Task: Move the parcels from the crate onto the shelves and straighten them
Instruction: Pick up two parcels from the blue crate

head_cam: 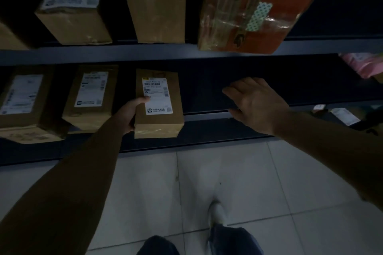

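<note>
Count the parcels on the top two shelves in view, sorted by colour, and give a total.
Brown cardboard box: 6, one cut off at the left edge, one gripped by the left hand
Red-orange box: 1
Pink parcel: 1
Total: 8

Upper shelf (145,54) bearing brown boxes (157,8) and an orange-red box (286,27), lower shelf (209,128) bearing labelled parcels (91,99)

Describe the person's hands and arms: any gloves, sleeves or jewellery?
No gloves: the left hand and right hand are bare, with no ring, watch or wristband showing in the dim light. The left forearm and right forearm are bare too; no sleeve is in view. Below: dark blue jeans and a white shoe.
</note>
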### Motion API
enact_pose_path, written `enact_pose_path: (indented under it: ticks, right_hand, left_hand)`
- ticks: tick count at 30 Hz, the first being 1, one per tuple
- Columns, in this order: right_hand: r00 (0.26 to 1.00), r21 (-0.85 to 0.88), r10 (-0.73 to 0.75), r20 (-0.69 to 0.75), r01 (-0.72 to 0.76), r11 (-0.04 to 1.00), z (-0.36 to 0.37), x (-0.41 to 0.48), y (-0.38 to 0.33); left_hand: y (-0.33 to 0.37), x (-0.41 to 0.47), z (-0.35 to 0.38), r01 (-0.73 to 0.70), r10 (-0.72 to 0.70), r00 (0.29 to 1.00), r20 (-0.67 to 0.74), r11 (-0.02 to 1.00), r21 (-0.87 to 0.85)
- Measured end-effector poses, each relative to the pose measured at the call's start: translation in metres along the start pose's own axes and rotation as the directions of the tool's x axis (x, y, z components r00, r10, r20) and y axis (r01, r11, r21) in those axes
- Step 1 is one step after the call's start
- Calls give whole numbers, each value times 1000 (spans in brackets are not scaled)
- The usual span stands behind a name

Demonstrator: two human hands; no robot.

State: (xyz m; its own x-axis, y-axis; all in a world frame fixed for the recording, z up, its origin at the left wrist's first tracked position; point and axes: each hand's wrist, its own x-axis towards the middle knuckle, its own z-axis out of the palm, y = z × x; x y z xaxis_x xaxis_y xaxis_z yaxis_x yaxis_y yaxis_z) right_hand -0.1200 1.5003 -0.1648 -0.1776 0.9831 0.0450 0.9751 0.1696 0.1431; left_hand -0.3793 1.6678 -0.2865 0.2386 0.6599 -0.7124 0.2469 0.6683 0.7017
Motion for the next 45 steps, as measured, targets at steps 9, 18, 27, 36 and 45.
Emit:
enact_pose_path:
  ticks: [9, 18, 27, 36, 45]
  right_hand:
    - [1000, 16, -14, 22, 13, 1000, -27, 2, -11]
    - [968, -66, 229, 105, -223, 973, -179, -26, -41]
    - [759, -227, 651, 16, -631, 742, -339, -164, -69]
    - [330, -367, 941, -74, -887, 282, -439, -386, -102]
    - [-167, -420, 982, -94, -887, -191, -465, -620, -150]
  left_hand:
    - [25, -14, 4, -185, 270, 937, -223, 923, 338]
    - [74, -195, 62, -555, 452, 801, 393, 311, 772]
    - [158, -424, 152, -789, 511, 240, 825, -393, 472]
    - [112, -605, 289, -639, 274, -217, 937, -765, 75]
    - [-30, -778, 436, -565, 55, -531, 846, -767, -304]
